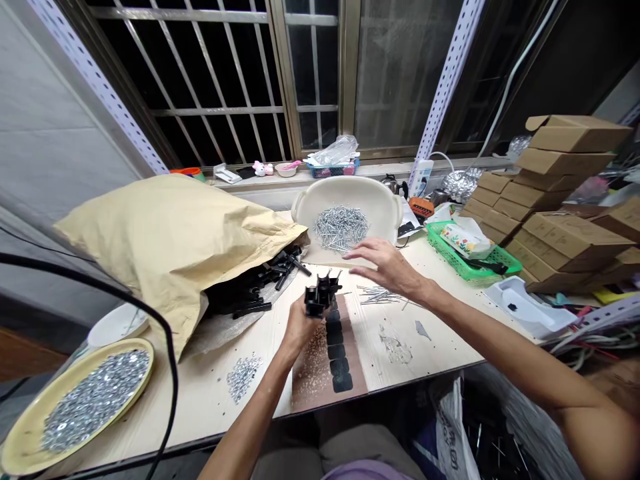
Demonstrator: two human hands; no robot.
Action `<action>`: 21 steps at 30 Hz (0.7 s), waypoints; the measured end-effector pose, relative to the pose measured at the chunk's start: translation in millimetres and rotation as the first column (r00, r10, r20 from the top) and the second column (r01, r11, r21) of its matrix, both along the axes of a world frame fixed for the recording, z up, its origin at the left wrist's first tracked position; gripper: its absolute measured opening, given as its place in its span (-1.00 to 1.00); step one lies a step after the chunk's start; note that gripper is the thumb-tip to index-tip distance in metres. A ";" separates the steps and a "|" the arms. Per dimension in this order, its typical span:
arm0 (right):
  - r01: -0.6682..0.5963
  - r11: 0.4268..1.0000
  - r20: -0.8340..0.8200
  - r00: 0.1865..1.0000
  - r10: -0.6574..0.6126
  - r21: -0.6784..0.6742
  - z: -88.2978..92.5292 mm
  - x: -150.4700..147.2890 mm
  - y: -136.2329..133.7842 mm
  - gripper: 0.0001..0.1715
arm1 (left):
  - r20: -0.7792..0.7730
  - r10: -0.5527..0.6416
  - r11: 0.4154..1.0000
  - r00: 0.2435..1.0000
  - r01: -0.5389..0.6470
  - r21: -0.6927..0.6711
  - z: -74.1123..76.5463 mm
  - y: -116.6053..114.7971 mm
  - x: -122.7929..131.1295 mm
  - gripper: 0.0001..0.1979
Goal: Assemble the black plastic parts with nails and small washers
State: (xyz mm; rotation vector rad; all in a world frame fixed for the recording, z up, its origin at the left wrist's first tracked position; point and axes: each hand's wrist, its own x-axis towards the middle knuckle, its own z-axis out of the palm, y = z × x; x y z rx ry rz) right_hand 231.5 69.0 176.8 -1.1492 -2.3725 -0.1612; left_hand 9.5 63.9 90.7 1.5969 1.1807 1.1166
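My left hand [299, 325] is closed around a bunch of black plastic parts [321, 295], with thin metal tips standing up from their top. To the right of the bunch, my right hand [379, 265] has its fingers stretched out and apart, with no object visible in it. Just beyond its fingertips is a white basin [385, 200] holding a heap of silver screws or nails [341, 228]. More long metal pins [379, 295] lie on the table below my right hand. Under my left hand is a brown board [310, 393] with a row of black squares [337, 351].
A paper sack [175, 227] spills black plastic parts [260, 283] at the left. A yellow plate [143, 373] of washers, a small pile of metal pieces [243, 377] and a black cable [173, 373] are nearer. At right are a green basket [465, 270] and stacked cardboard boxes [575, 240].
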 end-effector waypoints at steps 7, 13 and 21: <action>0.128 0.950 0.102 0.989 -0.103 -0.284 -114.5 -6.0 42.0 -0.76 | 0.154 0.007 0.998 0.988 0.002 -0.058 16.6 -13.1 -11.2 -0.78; 0.123 0.948 0.007 0.992 -0.127 -0.294 -141.1 -26.3 56.3 -0.73 | 0.458 0.024 0.949 0.889 0.124 -0.289 25.2 -17.0 -21.4 -0.75; 0.128 0.925 -0.442 0.849 -0.288 -0.358 -70.1 -21.8 37.8 -0.37 | 0.373 -0.004 0.951 0.928 0.119 -0.286 14.3 -13.1 -28.1 -0.74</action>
